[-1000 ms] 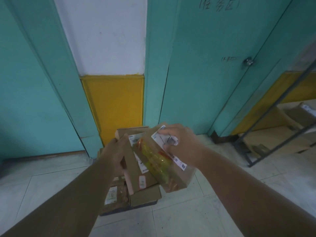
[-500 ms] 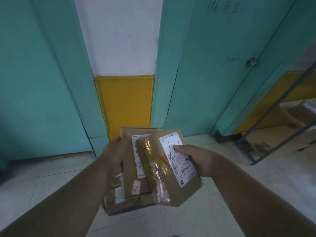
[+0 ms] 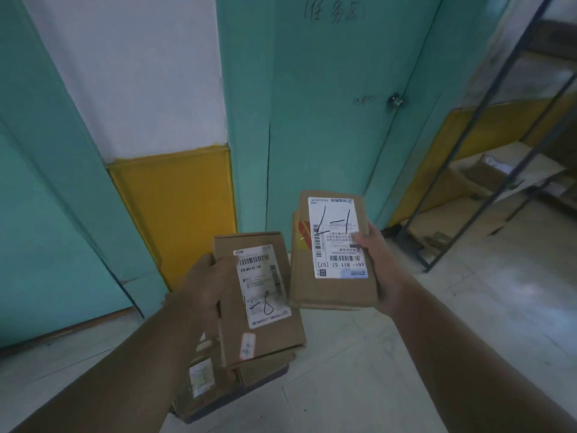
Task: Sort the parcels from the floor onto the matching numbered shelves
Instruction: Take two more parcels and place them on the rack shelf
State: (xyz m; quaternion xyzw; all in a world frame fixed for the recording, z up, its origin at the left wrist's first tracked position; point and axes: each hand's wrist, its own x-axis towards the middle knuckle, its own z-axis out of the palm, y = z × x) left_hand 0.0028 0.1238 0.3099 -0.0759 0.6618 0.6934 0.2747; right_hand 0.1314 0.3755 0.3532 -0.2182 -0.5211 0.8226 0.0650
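Note:
I hold two flat cardboard parcels up side by side in the head view. My left hand (image 3: 209,285) grips the left parcel (image 3: 265,335) by its left edge; its white label bears a handwritten "1-8". My right hand (image 3: 374,260) grips the right parcel (image 3: 331,292) by its right edge, thumb on the label, which bears handwritten strokes that look like "1-7" upside down. A pile of further parcels (image 3: 203,382) lies on the floor below my left hand, partly hidden by the held parcel.
A metal shelf rack (image 3: 487,195) stands at the right with cardboard boxes (image 3: 487,170) on its low shelf. Teal doors (image 3: 327,120) and a white and yellow wall (image 3: 175,207) face me. Pale floor tiles (image 3: 359,385) spread around the pile.
Both parcels have been lifted higher and turned so that their labels face me. The right parcel has swung from a tilted pose to flat, apart from the left one. The view has shifted right.

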